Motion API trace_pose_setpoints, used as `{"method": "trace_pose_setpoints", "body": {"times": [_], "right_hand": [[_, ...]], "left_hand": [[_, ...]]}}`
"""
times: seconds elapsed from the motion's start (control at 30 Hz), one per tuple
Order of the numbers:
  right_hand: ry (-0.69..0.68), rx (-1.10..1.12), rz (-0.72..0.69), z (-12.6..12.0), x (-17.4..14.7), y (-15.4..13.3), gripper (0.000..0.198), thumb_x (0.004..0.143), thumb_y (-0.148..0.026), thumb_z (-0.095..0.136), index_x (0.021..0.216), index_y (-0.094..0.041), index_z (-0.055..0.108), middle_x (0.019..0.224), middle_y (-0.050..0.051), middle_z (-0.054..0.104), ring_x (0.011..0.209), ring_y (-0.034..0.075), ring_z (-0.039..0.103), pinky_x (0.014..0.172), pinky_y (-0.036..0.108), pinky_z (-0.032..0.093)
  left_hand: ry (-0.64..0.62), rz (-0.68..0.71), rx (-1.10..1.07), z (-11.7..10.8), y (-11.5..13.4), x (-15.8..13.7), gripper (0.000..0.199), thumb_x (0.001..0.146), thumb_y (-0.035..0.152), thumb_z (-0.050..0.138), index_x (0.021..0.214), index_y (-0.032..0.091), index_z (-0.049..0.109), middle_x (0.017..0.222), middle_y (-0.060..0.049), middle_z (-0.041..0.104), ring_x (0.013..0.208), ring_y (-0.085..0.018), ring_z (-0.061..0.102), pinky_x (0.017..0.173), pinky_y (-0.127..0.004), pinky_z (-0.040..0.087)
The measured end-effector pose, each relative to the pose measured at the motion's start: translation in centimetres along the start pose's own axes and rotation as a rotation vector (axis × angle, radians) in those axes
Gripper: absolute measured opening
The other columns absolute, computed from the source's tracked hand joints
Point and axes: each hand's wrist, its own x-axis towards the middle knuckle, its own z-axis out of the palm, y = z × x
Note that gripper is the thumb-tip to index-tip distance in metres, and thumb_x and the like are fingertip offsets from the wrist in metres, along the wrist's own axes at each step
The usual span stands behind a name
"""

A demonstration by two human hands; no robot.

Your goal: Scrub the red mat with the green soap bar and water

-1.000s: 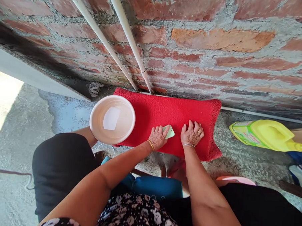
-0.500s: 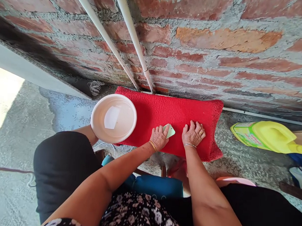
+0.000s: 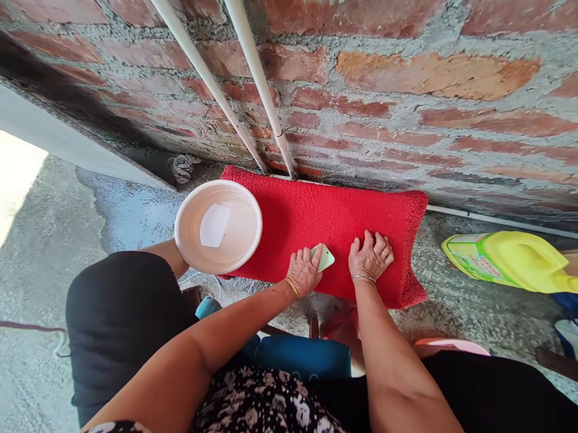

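Scrubbing of a red mat (image 3: 327,224) is the work in hand, judged from the hands' positions alone. Left hand (image 3: 304,270) is curled around a small pale green bar (image 3: 324,257), probably soap, though it could be a small brush; fingers folded over its near half, far end sticking out past the fingertips toward the right hand. Bar sits flat against the pile, under and just ahead of the grip. Right hand (image 3: 369,256) lies open and flat, palm down, holding nothing, pressing the mat just beside the bar on its right. Mat extends from under both hands away to the brick wall (image 3: 418,107), and well out to either side of the grip; its near edge lies just behind the wrists. To do this step well, my judgement: keep the flat hand pinning the fabric close to the bar so the pile does not bunch, work in short strokes, keep the bar's broad face down, not its corner. White basin (image 3: 218,226) with water rests to the left of the grip, overlapping the mat's left end. Yellow jug (image 3: 507,259) lies on its side on the concrete well to the right.
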Motion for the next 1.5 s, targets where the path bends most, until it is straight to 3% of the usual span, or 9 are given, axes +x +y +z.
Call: {"method": "trace_pose_setpoints", "body": {"times": [0.13, 0.33, 0.6, 0.8, 0.87, 1.07, 1.3, 1.5], "right_hand": [[0.009, -0.006, -0.002, -0.1, 0.0, -0.1, 0.038, 0.086, -0.036, 0.047, 0.119, -0.019, 0.057, 0.123, 0.014, 0.049, 0.124, 0.031, 0.034, 0.097, 0.051, 0.027], [0.001, -0.004, -0.004, -0.1, 0.1, -0.1, 0.039, 0.086, -0.035, 0.046, 0.119, -0.019, 0.056, 0.124, 0.015, 0.049, 0.124, 0.031, 0.033, 0.097, 0.051, 0.027], [-0.01, -0.007, 0.01, -0.2, 0.0, -0.1, 0.039, 0.086, -0.036, 0.046, 0.119, -0.019, 0.056, 0.124, 0.014, 0.049, 0.124, 0.031, 0.033, 0.098, 0.051, 0.026], [-0.031, 0.003, 0.017, -0.4, 0.1, -0.2, 0.039, 0.086, -0.035, 0.045, 0.119, -0.018, 0.056, 0.125, 0.015, 0.047, 0.125, 0.031, 0.032, 0.098, 0.051, 0.025], [-0.033, 0.003, 0.017, -0.4, 0.1, -0.2, 0.039, 0.086, -0.035, 0.044, 0.12, -0.018, 0.056, 0.126, 0.015, 0.047, 0.125, 0.031, 0.031, 0.098, 0.051, 0.025], [-0.039, 0.004, 0.02, -0.4, 0.1, -0.3, 0.039, 0.085, -0.034, 0.046, 0.12, -0.019, 0.055, 0.125, 0.015, 0.047, 0.125, 0.031, 0.031, 0.096, 0.052, 0.027], [-0.041, -0.001, 0.013, -0.4, 0.1, -0.3, 0.039, 0.085, -0.034, 0.045, 0.12, -0.019, 0.055, 0.126, 0.015, 0.046, 0.125, 0.031, 0.031, 0.097, 0.052, 0.026], [-0.039, 0.002, 0.021, -0.4, 0.1, -0.3, 0.038, 0.086, -0.034, 0.044, 0.119, -0.019, 0.056, 0.125, 0.015, 0.047, 0.124, 0.032, 0.033, 0.096, 0.052, 0.026]], "left_hand": [[-0.013, -0.064, 0.028, 0.1, -0.2, 0.7, 0.081, 0.078, 0.041, 0.055, 0.147, 0.018, 0.019, 0.117, -0.015, 0.049, 0.098, -0.025, 0.047, 0.083, -0.039, 0.036], [-0.013, 0.176, 0.005, 2.0, 1.4, -3.6, 0.08, 0.078, 0.042, 0.054, 0.147, 0.019, 0.02, 0.122, -0.016, 0.048, 0.104, -0.026, 0.046, 0.088, -0.041, 0.034], [0.018, -0.015, 0.015, -0.2, -0.5, -0.1, 0.079, 0.08, 0.04, 0.052, 0.147, 0.017, 0.019, 0.116, -0.015, 0.05, 0.098, -0.025, 0.048, 0.085, -0.04, 0.036], [-0.033, 0.25, 0.015, 2.3, 1.0, -4.9, 0.079, 0.078, 0.044, 0.055, 0.146, 0.018, 0.023, 0.121, -0.017, 0.048, 0.103, -0.027, 0.046, 0.087, -0.043, 0.035], [-0.034, 0.229, -0.003, 2.2, 0.9, -5.0, 0.082, 0.077, 0.045, 0.056, 0.146, 0.019, 0.022, 0.12, -0.016, 0.049, 0.102, -0.026, 0.046, 0.087, -0.042, 0.035], [-0.019, 0.046, 0.01, 0.6, -0.5, -1.5, 0.082, 0.078, 0.041, 0.055, 0.147, 0.017, 0.018, 0.12, -0.016, 0.049, 0.103, -0.027, 0.046, 0.088, -0.042, 0.035], [-0.09, 0.288, 0.013, 2.1, 0.8, -6.3, 0.081, 0.077, 0.044, 0.057, 0.146, 0.02, 0.022, 0.124, -0.016, 0.048, 0.106, -0.027, 0.046, 0.09, -0.043, 0.034], [-0.029, 0.129, 0.005, 0.4, -0.2, -2.3, 0.079, 0.08, 0.04, 0.052, 0.147, 0.018, 0.018, 0.12, -0.016, 0.049, 0.104, -0.027, 0.046, 0.088, -0.041, 0.035]]}}
